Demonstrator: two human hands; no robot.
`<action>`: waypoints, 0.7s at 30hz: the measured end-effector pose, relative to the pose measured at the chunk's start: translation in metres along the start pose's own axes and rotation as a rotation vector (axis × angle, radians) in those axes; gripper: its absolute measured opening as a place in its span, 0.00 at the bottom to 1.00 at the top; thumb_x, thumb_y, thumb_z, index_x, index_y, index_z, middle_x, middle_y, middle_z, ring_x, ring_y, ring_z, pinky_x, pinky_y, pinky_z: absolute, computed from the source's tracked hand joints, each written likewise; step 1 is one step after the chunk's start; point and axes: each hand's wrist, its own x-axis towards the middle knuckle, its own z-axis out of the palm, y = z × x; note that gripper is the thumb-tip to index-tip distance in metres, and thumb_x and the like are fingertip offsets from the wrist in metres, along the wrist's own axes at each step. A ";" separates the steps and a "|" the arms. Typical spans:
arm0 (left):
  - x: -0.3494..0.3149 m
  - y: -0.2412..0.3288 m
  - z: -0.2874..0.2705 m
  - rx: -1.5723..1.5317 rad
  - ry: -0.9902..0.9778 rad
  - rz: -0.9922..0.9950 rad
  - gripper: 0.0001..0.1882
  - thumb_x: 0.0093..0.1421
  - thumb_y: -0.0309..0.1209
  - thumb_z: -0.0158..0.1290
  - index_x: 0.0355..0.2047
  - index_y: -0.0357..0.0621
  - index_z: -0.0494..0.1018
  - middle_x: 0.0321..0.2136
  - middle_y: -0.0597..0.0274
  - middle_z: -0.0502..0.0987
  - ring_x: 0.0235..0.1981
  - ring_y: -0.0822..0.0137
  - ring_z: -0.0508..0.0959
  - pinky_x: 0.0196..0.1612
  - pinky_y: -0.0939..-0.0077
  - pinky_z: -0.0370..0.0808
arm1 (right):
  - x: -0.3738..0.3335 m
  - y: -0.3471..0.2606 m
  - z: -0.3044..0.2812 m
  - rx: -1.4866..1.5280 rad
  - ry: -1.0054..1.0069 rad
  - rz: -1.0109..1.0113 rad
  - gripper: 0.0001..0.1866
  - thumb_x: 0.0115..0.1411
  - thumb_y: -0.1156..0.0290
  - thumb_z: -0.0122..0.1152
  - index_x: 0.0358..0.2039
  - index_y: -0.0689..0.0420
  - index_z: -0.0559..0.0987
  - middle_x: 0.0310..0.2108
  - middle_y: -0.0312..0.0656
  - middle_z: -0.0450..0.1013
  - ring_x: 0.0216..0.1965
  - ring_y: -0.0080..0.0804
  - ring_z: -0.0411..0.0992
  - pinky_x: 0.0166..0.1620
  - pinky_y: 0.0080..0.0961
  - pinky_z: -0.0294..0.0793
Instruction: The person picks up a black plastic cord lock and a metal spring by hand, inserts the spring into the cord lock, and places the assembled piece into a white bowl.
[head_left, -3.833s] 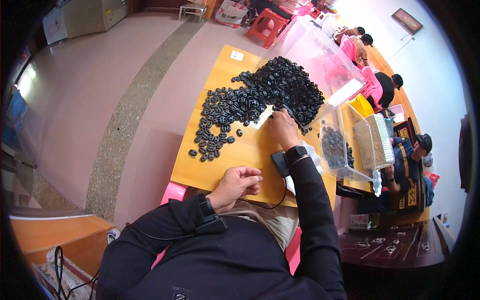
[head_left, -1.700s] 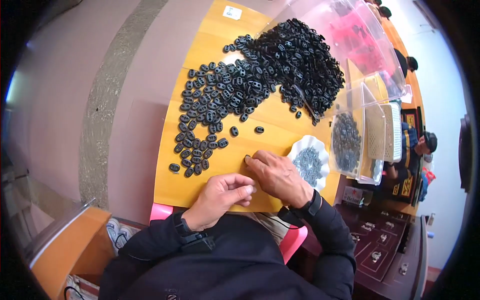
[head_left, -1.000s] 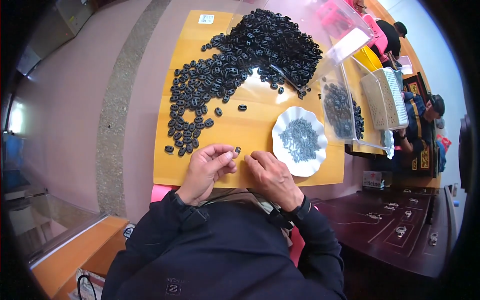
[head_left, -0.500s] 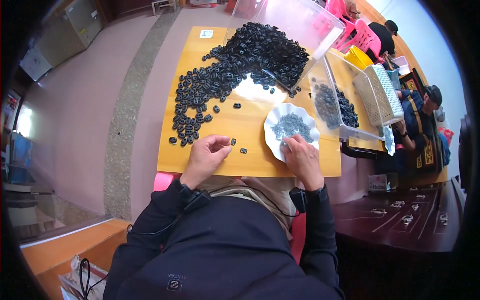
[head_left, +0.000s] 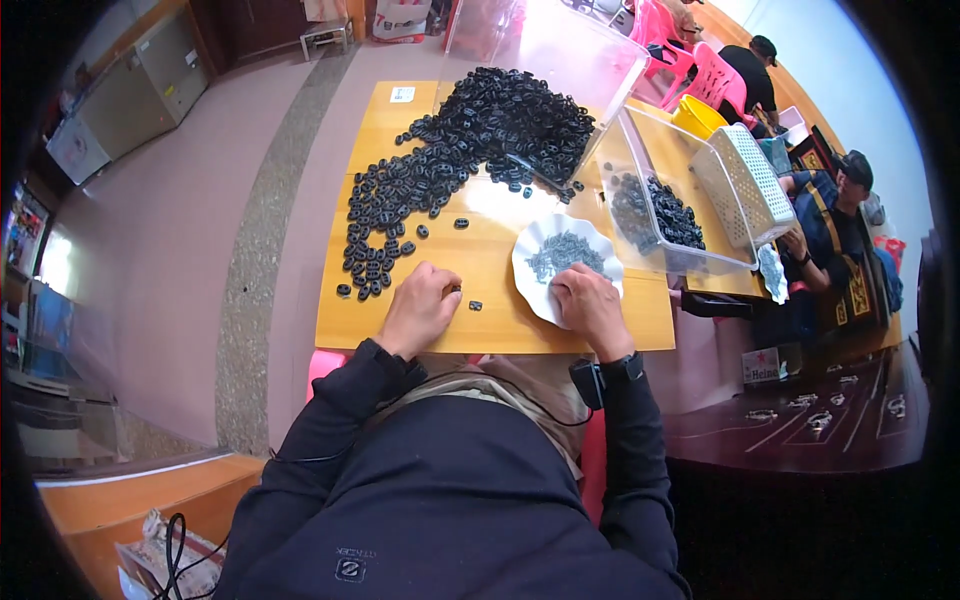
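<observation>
Head view: loose black piece point(head_left: 476, 306) just right of left hand point(head_left: 417, 306).

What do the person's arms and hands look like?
The long sleeves are plain and very dark, almost black. The left hand and right hand are bare, without gloves. At the right wrist there's a dark band and a small black box.

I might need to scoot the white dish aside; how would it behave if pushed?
The white dish would likely slide rather than roll, sitting broad and low on the table. Its crisp wavy rim suggests it's fairly stiff. The loose grey pieces inside would probably spill if it tipped.
</observation>
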 end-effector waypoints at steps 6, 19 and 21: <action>0.009 0.000 -0.005 0.027 -0.119 -0.039 0.07 0.53 0.29 0.56 0.30 0.39 0.74 0.29 0.50 0.72 0.34 0.51 0.75 0.38 0.60 0.73 | 0.003 0.007 0.006 -0.206 -0.059 -0.067 0.06 0.59 0.69 0.54 0.29 0.57 0.74 0.30 0.45 0.71 0.30 0.48 0.74 0.33 0.41 0.73; 0.002 0.001 -0.007 0.040 -0.135 0.015 0.09 0.51 0.28 0.59 0.29 0.37 0.70 0.28 0.51 0.73 0.32 0.53 0.75 0.36 0.63 0.72 | 0.003 0.005 -0.006 -0.132 -0.086 -0.072 0.04 0.60 0.72 0.49 0.32 0.57 0.72 0.33 0.47 0.69 0.32 0.50 0.73 0.35 0.42 0.72; 0.002 0.002 -0.006 0.032 -0.111 0.051 0.09 0.51 0.28 0.59 0.29 0.37 0.70 0.25 0.51 0.74 0.29 0.54 0.76 0.32 0.66 0.72 | 0.001 0.004 -0.012 -0.012 0.008 -0.068 0.02 0.60 0.75 0.50 0.32 0.57 0.71 0.33 0.47 0.71 0.32 0.52 0.73 0.36 0.42 0.71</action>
